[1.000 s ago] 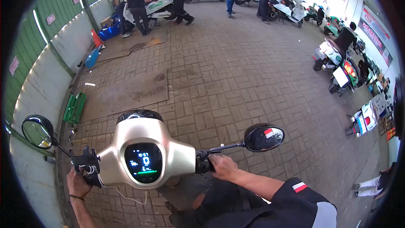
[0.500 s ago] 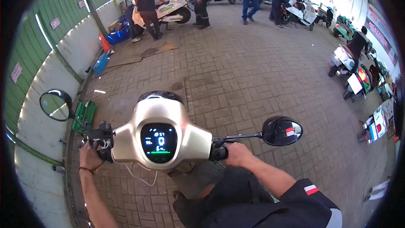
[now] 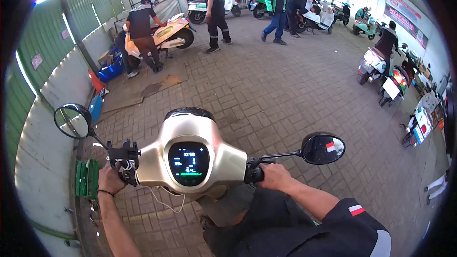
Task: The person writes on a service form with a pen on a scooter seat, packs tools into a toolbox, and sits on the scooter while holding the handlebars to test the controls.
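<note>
In the head view, a champagne-gold scooter (image 3: 190,131) stands before me, its round-cornered display (image 3: 189,163) lit with 10:58 and a green bar. My left hand (image 3: 109,180) is closed around the left handlebar grip, beside a black phone mount (image 3: 124,153) with nothing in it. A white cable (image 3: 166,205) loops below that side. My right hand (image 3: 276,177) wraps the right handlebar grip, which it mostly covers. Round black mirrors, left (image 3: 73,121) and right (image 3: 323,148), stick out on stalks.
A green metal box (image 3: 86,178) lies by the left wall, with an orange cone (image 3: 96,81) farther on. Ahead, a co-worker (image 3: 143,26) handles a raised scooter (image 3: 164,38); another person in a green jacket (image 3: 276,0) walks. Parked scooters (image 3: 419,123) line the right side.
The scooter has rolled forward: the green box, cone and people ahead are nearer. The display's time now reads 10:58. The green-jacketed person has come closer to the bending worker. Both hands keep their hold.
</note>
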`<state>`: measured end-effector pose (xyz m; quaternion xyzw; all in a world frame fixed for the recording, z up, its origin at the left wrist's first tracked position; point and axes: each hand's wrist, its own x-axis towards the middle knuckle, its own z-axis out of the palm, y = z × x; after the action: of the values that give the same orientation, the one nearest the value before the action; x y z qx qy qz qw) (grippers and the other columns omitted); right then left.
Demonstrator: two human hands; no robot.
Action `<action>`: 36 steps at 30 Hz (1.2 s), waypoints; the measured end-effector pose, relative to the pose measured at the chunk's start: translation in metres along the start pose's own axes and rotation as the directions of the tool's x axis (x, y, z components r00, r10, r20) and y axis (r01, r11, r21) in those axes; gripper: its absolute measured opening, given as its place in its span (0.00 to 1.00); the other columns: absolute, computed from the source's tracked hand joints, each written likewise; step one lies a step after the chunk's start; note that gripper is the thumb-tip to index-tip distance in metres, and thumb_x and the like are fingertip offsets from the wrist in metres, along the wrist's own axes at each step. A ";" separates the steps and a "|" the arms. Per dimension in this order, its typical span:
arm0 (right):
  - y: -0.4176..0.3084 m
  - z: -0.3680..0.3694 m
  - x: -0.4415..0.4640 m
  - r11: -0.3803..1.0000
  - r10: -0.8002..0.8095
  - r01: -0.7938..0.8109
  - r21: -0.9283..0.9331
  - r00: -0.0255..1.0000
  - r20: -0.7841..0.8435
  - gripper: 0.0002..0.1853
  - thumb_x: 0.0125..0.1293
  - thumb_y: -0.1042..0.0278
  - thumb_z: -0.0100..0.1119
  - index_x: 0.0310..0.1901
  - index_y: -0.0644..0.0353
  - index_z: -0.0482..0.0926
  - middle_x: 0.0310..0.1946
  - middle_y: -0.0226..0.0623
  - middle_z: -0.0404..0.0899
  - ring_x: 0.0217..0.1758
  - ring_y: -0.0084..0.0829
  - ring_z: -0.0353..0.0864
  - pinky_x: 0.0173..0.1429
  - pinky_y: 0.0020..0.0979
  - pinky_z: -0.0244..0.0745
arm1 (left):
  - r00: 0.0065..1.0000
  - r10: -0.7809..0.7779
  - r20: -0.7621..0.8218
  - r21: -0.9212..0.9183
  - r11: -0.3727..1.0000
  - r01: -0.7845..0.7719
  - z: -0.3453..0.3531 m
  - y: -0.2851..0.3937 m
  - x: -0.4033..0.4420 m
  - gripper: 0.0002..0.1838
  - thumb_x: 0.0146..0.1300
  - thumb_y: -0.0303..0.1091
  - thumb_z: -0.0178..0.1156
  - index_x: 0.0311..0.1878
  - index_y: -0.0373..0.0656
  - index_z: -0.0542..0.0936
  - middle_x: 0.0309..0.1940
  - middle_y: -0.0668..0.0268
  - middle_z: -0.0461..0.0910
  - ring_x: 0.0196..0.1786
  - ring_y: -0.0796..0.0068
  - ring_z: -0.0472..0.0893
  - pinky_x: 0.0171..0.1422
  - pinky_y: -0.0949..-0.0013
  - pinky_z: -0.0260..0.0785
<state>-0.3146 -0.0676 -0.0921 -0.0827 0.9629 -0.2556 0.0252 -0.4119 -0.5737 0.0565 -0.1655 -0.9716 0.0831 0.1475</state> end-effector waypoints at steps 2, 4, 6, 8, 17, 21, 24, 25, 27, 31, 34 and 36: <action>-0.002 -0.002 0.009 1.000 0.012 -0.012 -0.007 1.000 -0.022 0.22 0.51 0.60 0.61 0.48 0.59 0.75 0.30 0.51 0.82 0.36 0.53 0.82 0.42 0.50 0.77 | 1.000 -0.014 -0.006 -0.025 1.000 0.014 0.011 -0.007 0.019 0.20 0.43 0.42 0.67 0.41 0.46 0.81 0.34 0.53 0.82 0.40 0.49 0.81 0.43 0.53 0.74; -0.003 -0.004 0.029 0.996 0.038 -0.040 -0.079 0.999 -0.029 0.23 0.52 0.58 0.62 0.49 0.59 0.75 0.29 0.51 0.82 0.35 0.52 0.83 0.41 0.50 0.78 | 0.999 -0.024 0.022 -0.022 0.999 0.025 0.014 -0.012 0.044 0.18 0.43 0.42 0.67 0.39 0.46 0.81 0.34 0.53 0.82 0.40 0.49 0.81 0.43 0.52 0.75; -0.003 -0.006 0.047 0.995 0.042 -0.046 -0.086 0.998 -0.048 0.23 0.52 0.58 0.62 0.49 0.59 0.74 0.29 0.51 0.82 0.35 0.52 0.83 0.40 0.50 0.78 | 1.000 -0.002 0.023 -0.066 0.998 0.003 0.023 -0.021 0.064 0.17 0.43 0.41 0.66 0.37 0.46 0.81 0.33 0.53 0.81 0.40 0.48 0.81 0.43 0.51 0.74; -0.005 -0.005 0.056 0.994 0.058 -0.064 -0.091 0.996 -0.070 0.23 0.52 0.57 0.62 0.49 0.60 0.74 0.29 0.52 0.82 0.34 0.52 0.83 0.40 0.50 0.78 | 0.986 -0.056 0.157 0.011 0.998 0.055 0.023 -0.025 0.082 0.21 0.45 0.41 0.65 0.44 0.46 0.80 0.41 0.56 0.81 0.49 0.54 0.79 0.48 0.54 0.74; 0.016 -0.012 0.098 0.984 0.028 -0.051 -0.173 0.991 -0.132 0.23 0.52 0.58 0.63 0.47 0.62 0.74 0.30 0.50 0.82 0.35 0.49 0.83 0.40 0.47 0.78 | 0.991 0.119 -0.057 -0.002 0.993 -0.120 0.050 -0.030 0.142 0.22 0.42 0.42 0.66 0.44 0.45 0.80 0.40 0.53 0.81 0.46 0.50 0.79 0.49 0.53 0.74; 0.039 -0.011 0.106 0.990 0.010 -0.043 -0.135 0.971 -0.240 0.21 0.50 0.61 0.64 0.45 0.61 0.74 0.32 0.49 0.82 0.36 0.48 0.83 0.40 0.46 0.78 | 0.999 0.038 0.022 -0.084 0.996 -0.036 0.047 -0.015 0.172 0.22 0.42 0.42 0.67 0.44 0.48 0.80 0.40 0.54 0.81 0.46 0.52 0.80 0.48 0.54 0.74; 0.040 -0.014 0.111 0.993 0.067 -0.088 -0.079 0.969 -0.237 0.21 0.48 0.62 0.66 0.43 0.62 0.75 0.34 0.48 0.82 0.37 0.48 0.83 0.40 0.46 0.78 | 0.990 0.004 0.138 -0.030 1.000 0.001 0.036 -0.002 0.196 0.25 0.42 0.43 0.67 0.47 0.49 0.80 0.39 0.53 0.81 0.44 0.53 0.81 0.48 0.53 0.74; 0.040 -0.018 0.116 0.984 0.155 -0.170 -0.053 0.963 -0.219 0.21 0.47 0.63 0.67 0.42 0.63 0.75 0.35 0.48 0.82 0.38 0.49 0.83 0.40 0.45 0.78 | 0.988 0.020 0.151 0.035 0.999 -0.026 0.036 0.000 0.202 0.27 0.41 0.45 0.67 0.48 0.48 0.79 0.39 0.53 0.81 0.44 0.54 0.81 0.48 0.54 0.74; 0.048 -0.022 0.124 0.990 0.109 -0.126 -0.061 0.969 -0.222 0.22 0.46 0.63 0.68 0.43 0.63 0.75 0.36 0.49 0.82 0.39 0.49 0.82 0.42 0.46 0.77 | 0.988 0.028 0.151 0.041 0.999 -0.034 0.043 -0.002 0.219 0.26 0.43 0.45 0.65 0.47 0.45 0.79 0.40 0.54 0.80 0.47 0.55 0.81 0.50 0.55 0.74; 0.077 -0.018 0.146 0.989 0.132 -0.145 -0.039 0.962 -0.238 0.25 0.46 0.62 0.69 0.46 0.63 0.76 0.37 0.52 0.81 0.41 0.52 0.81 0.45 0.46 0.77 | 0.990 0.053 0.128 0.005 0.998 -0.055 0.042 0.005 0.255 0.25 0.45 0.42 0.64 0.48 0.43 0.78 0.45 0.53 0.79 0.50 0.56 0.79 0.53 0.57 0.73; 0.079 -0.038 0.174 0.973 0.215 -0.223 -0.053 0.969 -0.124 0.28 0.47 0.60 0.70 0.49 0.65 0.75 0.39 0.53 0.81 0.42 0.53 0.81 0.47 0.46 0.77 | 0.988 0.045 0.150 -0.028 0.999 -0.041 0.047 0.011 0.292 0.20 0.46 0.42 0.63 0.41 0.40 0.81 0.47 0.58 0.77 0.53 0.58 0.78 0.54 0.56 0.72; 0.088 -0.047 0.194 0.957 0.281 -0.282 -0.069 0.960 -0.021 0.30 0.47 0.59 0.70 0.50 0.67 0.75 0.39 0.53 0.81 0.43 0.53 0.81 0.48 0.46 0.77 | 0.983 0.060 0.173 -0.015 0.998 -0.058 0.047 0.016 0.319 0.20 0.46 0.42 0.63 0.41 0.40 0.81 0.48 0.58 0.77 0.54 0.58 0.77 0.55 0.56 0.72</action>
<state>-0.5233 -0.0030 -0.0956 0.0556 0.9735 -0.2154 0.0528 -0.7100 -0.4540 0.0912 -0.1870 -0.9758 0.0966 0.0589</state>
